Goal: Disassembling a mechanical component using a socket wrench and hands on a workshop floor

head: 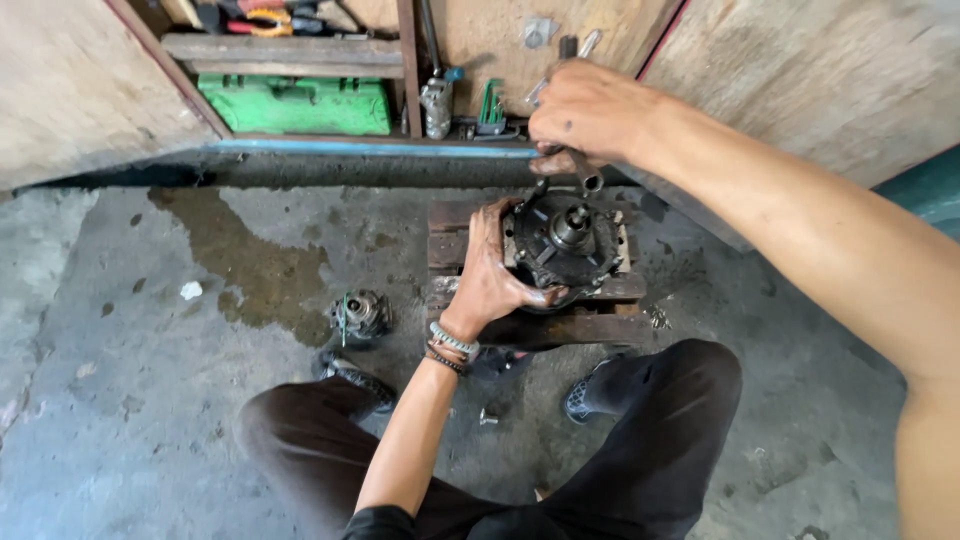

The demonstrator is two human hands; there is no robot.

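1. Two bare hands on one greasy round metal housing [565,238], sitting on a small wooden pallet [530,325] on the stained concrete floor [150,400], right between the knees.
2. Left hand [495,270] wrapped against the housing's left rim, fingers curled round the lower edge, oily all over, beaded bracelets [450,345] at the wrist.
3. Right hand [590,110] closed in a fist round a metal socket wrench [585,165], socket end pointing down at the housing's top edge, handle poking up past the knuckles.
4. Smaller grimy gear part [360,313] lying on the floor just left of the pallet, apart from both hands.
5. Green metal toolbox [295,105] back under a wooden shelf [280,50], hex keys [490,108] and other tools along the wall.
6. Dark wet patch on the floor, left of the pallet.
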